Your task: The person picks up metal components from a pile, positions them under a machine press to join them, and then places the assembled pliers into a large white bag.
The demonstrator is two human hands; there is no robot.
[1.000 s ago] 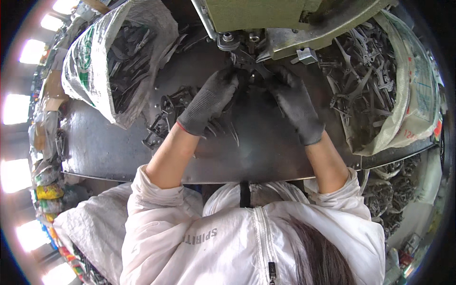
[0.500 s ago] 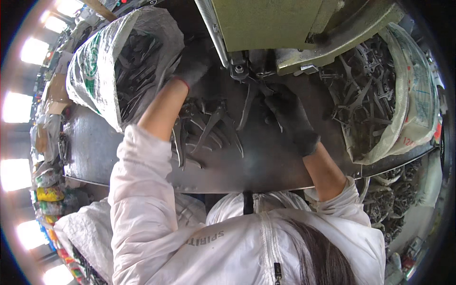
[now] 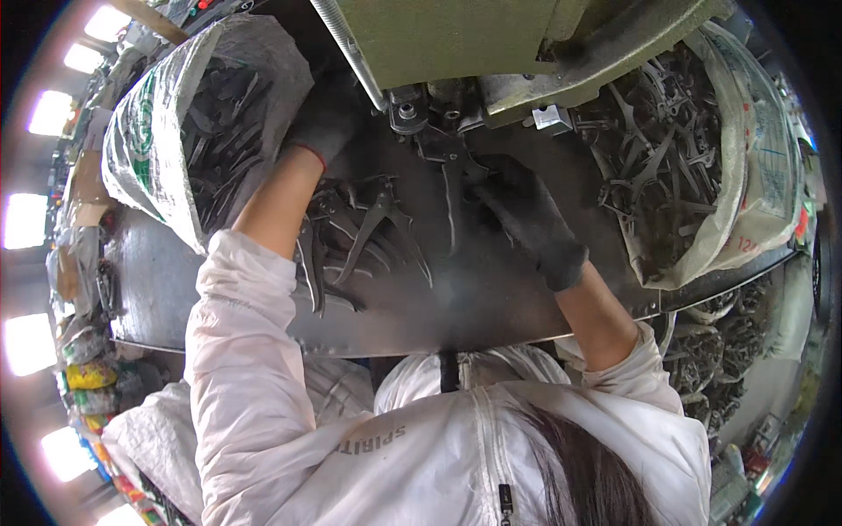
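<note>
At twelve o'clock, our right hand's (image 3: 531,215) fingers clamp stiff-looking pliers (image 3: 451,171), best by the handle; left hand's (image 3: 328,123), we can't tell.

A Wide Forward Reach

The gloved left hand (image 3: 331,123) lies farther forward, its fingers too dark to make out; the bare left forearm (image 3: 274,200) slants inward. The gloved right hand (image 3: 531,215), nearer the middle, curls closed, the right forearm (image 3: 598,317) angled inward behind it.
</note>
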